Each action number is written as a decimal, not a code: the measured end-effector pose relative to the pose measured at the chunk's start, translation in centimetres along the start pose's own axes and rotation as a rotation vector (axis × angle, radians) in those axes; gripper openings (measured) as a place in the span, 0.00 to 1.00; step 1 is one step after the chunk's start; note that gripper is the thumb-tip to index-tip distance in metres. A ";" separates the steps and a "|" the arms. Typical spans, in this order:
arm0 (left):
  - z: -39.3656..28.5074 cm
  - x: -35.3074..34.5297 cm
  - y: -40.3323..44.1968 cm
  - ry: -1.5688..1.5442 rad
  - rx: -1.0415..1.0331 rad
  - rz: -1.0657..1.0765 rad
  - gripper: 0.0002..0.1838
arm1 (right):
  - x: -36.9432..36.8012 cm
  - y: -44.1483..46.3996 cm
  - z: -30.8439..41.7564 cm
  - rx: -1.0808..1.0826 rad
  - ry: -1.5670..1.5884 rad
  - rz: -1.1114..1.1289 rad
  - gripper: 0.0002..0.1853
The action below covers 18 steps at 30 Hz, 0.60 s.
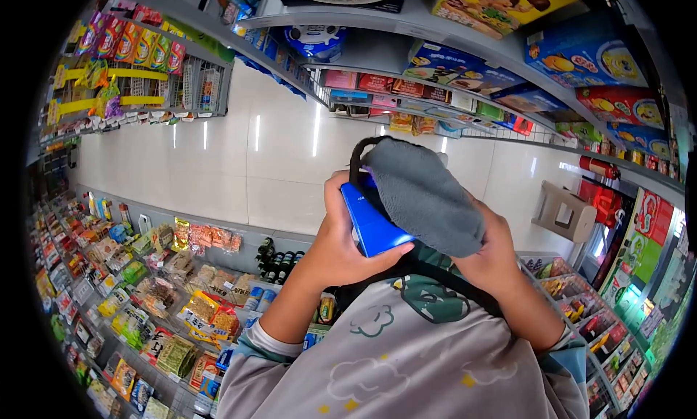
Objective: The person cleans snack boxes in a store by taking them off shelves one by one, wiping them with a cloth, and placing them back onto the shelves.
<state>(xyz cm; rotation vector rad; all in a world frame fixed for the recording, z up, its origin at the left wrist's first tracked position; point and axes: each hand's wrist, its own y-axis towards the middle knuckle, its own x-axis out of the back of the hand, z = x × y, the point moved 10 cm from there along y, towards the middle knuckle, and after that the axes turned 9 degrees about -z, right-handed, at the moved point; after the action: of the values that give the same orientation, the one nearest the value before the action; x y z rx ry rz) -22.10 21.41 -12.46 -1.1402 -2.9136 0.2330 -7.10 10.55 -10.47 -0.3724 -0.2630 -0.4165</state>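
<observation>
Between hands [332, 237], grey cloth [428, 194], blue box [369, 219]

A blue box [373, 221] is sitting tilted in the left hand [332, 237], its glossy face showing small pale print near the top and catching a bright glare at the lower right corner. A grey cloth [427, 194] is lying just beside it, its fuzzy surface bulging and slanting down into the right hand [494, 252]. A black band [356, 157] is curving at the cloth's upper left.
</observation>
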 end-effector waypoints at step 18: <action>-2.6 -8.6 0.4 0.087 -0.128 0.145 0.52 | 4.0 -4.7 -7.6 -0.543 0.755 -0.124 0.36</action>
<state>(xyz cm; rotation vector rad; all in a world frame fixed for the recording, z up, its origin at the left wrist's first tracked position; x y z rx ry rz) -15.33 16.27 -9.50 -1.3455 -2.8086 -0.0028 -4.29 2.09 -14.64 -0.6993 0.5800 -0.7199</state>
